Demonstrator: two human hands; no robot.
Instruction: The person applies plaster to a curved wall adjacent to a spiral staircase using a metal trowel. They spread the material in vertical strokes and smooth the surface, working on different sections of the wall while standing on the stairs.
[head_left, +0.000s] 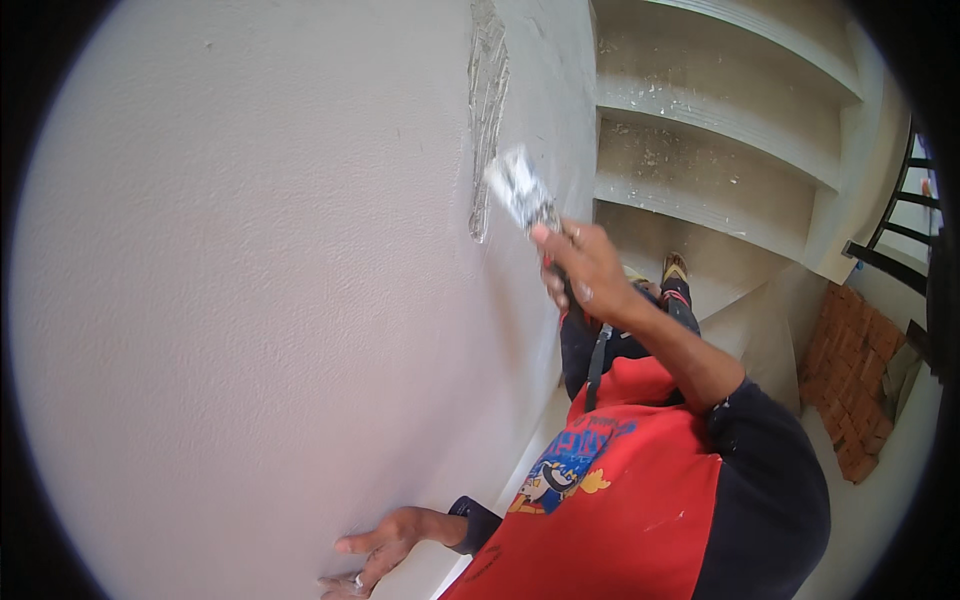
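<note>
While the right hand [592, 272] grips a scraper [522, 190], the left hand [388, 545], empty, touches the wall [250, 300].

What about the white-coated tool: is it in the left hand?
No, the right hand grips the tool, while the left hand is at the wall, lower in the picture.

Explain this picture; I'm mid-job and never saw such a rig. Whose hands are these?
No machine here: a person works bare-handed, seen from a wide fisheye camera on their head, so straight edges bend. The right hand grips a flat, white-smeared tool with a dark handle; blur hides its exact type. The left hand is spread at the pale, textured wall, apparently empty. On that wall runs a long, rough grey patch. Pale, speckled steps and orange bricks show at right.
</note>
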